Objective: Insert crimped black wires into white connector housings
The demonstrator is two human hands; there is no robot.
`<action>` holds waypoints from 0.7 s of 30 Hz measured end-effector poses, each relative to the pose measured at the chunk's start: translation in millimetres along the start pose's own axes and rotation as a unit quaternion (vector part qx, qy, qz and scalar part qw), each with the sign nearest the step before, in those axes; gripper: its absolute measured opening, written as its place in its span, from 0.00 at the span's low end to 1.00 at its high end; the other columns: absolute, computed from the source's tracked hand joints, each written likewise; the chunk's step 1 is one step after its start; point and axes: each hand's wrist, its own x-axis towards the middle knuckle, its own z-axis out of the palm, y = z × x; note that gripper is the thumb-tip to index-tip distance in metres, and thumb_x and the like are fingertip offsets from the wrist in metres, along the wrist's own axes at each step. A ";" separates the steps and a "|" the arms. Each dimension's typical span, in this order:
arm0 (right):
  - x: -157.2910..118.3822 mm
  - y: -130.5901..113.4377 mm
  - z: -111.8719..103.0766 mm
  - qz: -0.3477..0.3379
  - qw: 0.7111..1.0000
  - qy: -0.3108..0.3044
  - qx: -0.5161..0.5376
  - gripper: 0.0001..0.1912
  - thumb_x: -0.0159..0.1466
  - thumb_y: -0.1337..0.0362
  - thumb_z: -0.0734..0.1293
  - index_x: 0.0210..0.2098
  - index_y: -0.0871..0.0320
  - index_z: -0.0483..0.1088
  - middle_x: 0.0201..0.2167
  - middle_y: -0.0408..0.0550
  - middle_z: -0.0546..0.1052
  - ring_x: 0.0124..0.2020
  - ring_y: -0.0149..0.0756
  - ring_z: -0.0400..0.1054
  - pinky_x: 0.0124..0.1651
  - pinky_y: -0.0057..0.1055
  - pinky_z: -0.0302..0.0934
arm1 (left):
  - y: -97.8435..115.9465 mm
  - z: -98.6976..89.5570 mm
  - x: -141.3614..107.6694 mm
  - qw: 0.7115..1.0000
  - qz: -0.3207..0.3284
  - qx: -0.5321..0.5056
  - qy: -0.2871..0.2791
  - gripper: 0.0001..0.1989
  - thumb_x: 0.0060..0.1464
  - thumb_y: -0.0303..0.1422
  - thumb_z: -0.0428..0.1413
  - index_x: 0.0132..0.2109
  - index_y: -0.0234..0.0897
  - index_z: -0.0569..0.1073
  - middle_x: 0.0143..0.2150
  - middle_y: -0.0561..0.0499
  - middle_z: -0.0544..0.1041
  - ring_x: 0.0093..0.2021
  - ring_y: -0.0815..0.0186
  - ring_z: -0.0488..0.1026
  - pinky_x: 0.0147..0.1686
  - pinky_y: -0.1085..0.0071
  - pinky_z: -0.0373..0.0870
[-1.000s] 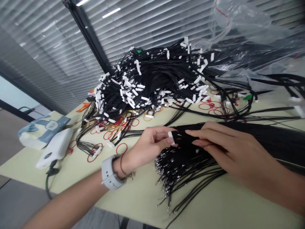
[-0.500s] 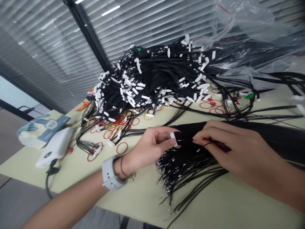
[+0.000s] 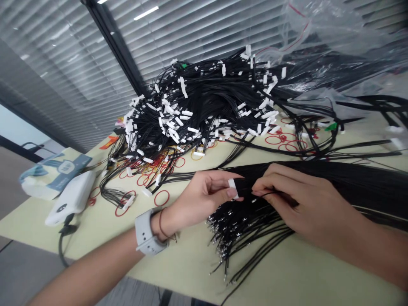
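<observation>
Grey slatted blinds point(image 3: 178, 38) rise behind a pale yellow-green worktable point(image 3: 334, 276) where a person works bare-handed over wiring. Across the back of the table sprawls a tangled heap of black cables point(image 3: 204, 97) tipped with white rectangular connectors, with a few spots of green among them. In front and to the right, a thick sheaf of long, thin black wires point(image 3: 366, 187) lies along the surface, its silvery metal ends fanned toward the table's near side. Clear plastic bagging point(image 3: 338, 25), marked by a red stripe, crumples at the far right.

The person's right hand point(image 3: 296, 195) and left hand point(image 3: 204, 193) are close together but apart, both above the sheaf. At far left, a blue, white and pale yellow soft packet point(image 3: 57, 172) sits beside a white, rounded-edged plastic device point(image 3: 72, 197) with a dark cable plugged into its near end. A light grey perforated watch strap point(image 3: 148, 233) circles the left wrist. Thin red rubber rings point(image 3: 155, 198) are scattered before the heap.

Pinched between the left thumb and fingers is a small white flat connector point(image 3: 233, 188); just to its right, the right thumb and forefinger grip a single slender black wire point(image 3: 267, 194). Whether wire and connector touch cannot be told.
</observation>
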 end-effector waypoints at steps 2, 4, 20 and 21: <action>-0.9 -2.7 2.4 0.007 1.000 0.003 0.009 0.08 0.62 0.72 0.59 0.31 0.59 0.68 0.27 0.40 0.69 0.24 0.15 0.62 0.26 0.15 0.56 | -0.9 1.1 -1.5 1.000 0.007 -0.001 -0.008 0.10 0.50 0.25 0.58 0.42 0.29 0.73 0.31 0.51 0.78 0.31 0.80 0.75 0.34 0.89 0.71; -1.6 -4.3 4.6 0.007 1.000 0.004 0.018 0.08 0.63 0.72 0.58 0.30 0.60 0.67 0.26 0.41 0.67 0.23 0.15 0.60 0.25 0.15 0.55 | -1.7 2.1 -2.5 1.000 0.009 0.001 -0.017 0.10 0.50 0.25 0.58 0.42 0.28 0.73 0.30 0.51 0.78 0.31 0.81 0.75 0.34 0.89 0.71; 4.5 -11.4 -7.0 -0.072 0.996 0.026 0.053 0.18 0.59 0.59 0.66 0.46 0.61 0.67 0.34 0.45 0.67 0.30 0.17 0.63 0.32 0.13 0.62 | 11.4 -10.6 2.7 0.998 0.030 -0.046 0.044 0.15 0.46 0.35 0.63 0.38 0.30 0.71 0.32 0.51 0.76 0.30 0.79 0.73 0.31 0.86 0.67; 10.6 -6.9 -9.6 -0.040 0.997 0.044 0.043 0.21 0.57 0.58 0.68 0.47 0.61 0.67 0.35 0.46 0.68 0.29 0.18 0.63 0.31 0.15 0.63 | 14.4 -9.8 2.9 0.997 0.033 -0.049 0.048 0.15 0.46 0.35 0.63 0.37 0.30 0.71 0.30 0.52 0.76 0.30 0.79 0.73 0.30 0.86 0.66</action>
